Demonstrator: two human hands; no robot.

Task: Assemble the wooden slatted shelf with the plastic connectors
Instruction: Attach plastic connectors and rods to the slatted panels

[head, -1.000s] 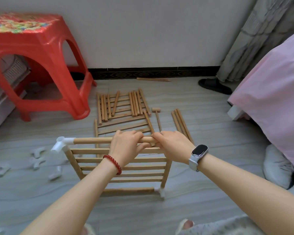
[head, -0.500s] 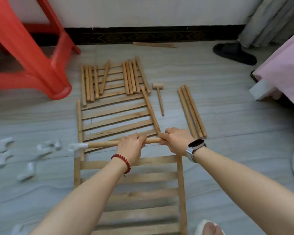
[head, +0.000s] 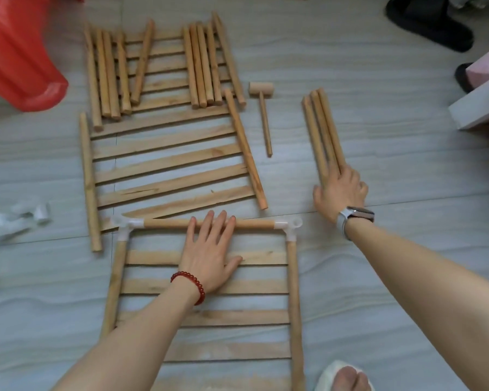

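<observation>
Left hand (head: 209, 255) flat on slatted panel (head: 203, 317), fingers straight, right hand (head: 340, 190) fingers curled on dowels (head: 322, 131)

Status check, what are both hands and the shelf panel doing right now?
Left hand flat on shelf panel. Right hand on near ends of loose dowels, grip unclear. Nothing in the way.

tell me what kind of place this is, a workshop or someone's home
Most likely a home, perhaps a bedroom: the work is on a grey wood-look floor, with a black slipper, a red plastic stool and pink fabric over a white frame nearby.
</observation>
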